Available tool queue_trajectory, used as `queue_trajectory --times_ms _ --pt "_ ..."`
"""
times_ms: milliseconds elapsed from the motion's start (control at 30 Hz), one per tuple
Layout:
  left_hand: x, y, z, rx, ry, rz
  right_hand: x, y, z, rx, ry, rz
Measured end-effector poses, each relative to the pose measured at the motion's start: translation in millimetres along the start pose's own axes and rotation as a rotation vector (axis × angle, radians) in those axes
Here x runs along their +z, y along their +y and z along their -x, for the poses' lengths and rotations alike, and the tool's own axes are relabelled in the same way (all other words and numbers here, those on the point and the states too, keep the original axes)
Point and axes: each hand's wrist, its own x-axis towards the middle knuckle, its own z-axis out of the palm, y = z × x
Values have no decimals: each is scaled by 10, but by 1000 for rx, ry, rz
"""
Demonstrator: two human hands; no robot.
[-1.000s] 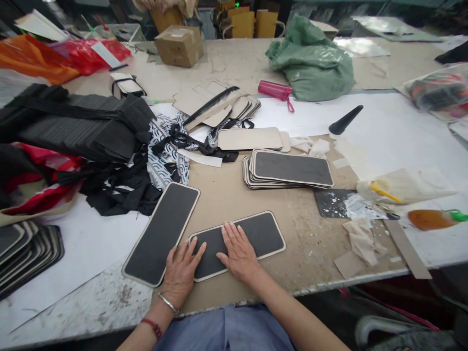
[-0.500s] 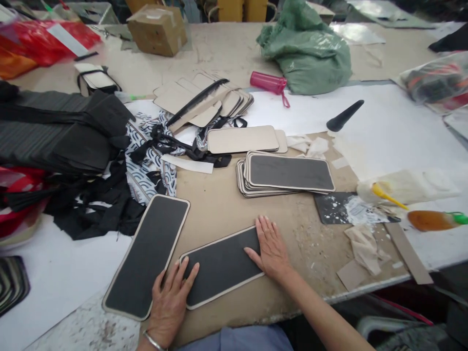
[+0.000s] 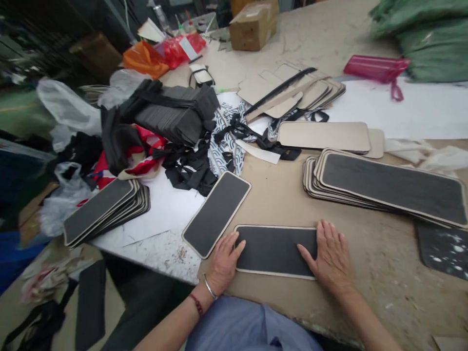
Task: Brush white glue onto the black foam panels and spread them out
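A dark grey rectangular panel with rounded corners and a beige rim [image 3: 274, 250] lies flat on the table in front of me. My left hand [image 3: 224, 256] rests at its left end, fingers apart and fingertips on the edge. Across its right end lies my right hand [image 3: 331, 253], fingers stretched out flat and thumb spread over the dark surface. A second matching panel [image 3: 216, 214] lies slanted just beyond my left hand, touching or very near it. To the right and farther back is a stack of similar panels [image 3: 393, 185].
Plain beige panels [image 3: 323, 135] lie behind the stack. Black and patterned fabric strips [image 3: 228, 139] and a bundle of dark grey pieces [image 3: 171, 114] are heaped back left. Another panel stack [image 3: 106, 209] sits at the left table edge. A pink bottle [image 3: 376, 68] lies far right.
The view has swung to the left, bringing the left stack and floor items into sight. Both hands stay on the same panel, which now appears straighter across in front of me.
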Motion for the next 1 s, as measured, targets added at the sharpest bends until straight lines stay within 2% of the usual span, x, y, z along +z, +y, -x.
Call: queue_trajectory --times_ms 67,200,333,467,533,667,733,800,900,933,1000 --pt "20 217 -75 60 4 40 -2 -6 2 -13 15 18" --pt "148 575 -367 115 -83 146 -4 -13 2 -31 27 53" --pt "298 613 -507 4 -146 220 14 -19 -12 -43 28 79" --pt "282 594 -463 -5 -163 305 1 12 -5 -56 80 113" --pt "232 612 -397 -120 -104 334 -34 49 43 10 109 151" --pt "169 566 -236 -679 83 444 -108 118 179 237 32 237" --pt "147 468 -190 -857 131 579 -138 127 182 295 -29 226" --pt "107 361 -173 -976 137 713 -195 111 120 371 -81 178" --pt "18 307 -165 -1146 69 796 -389 17 23 540 -181 24" --pt "-8 327 -170 -1145 65 764 -471 -38 13 592 -209 -53" --pt "-36 407 -230 -1015 59 705 -608 -163 11 697 -235 -176"
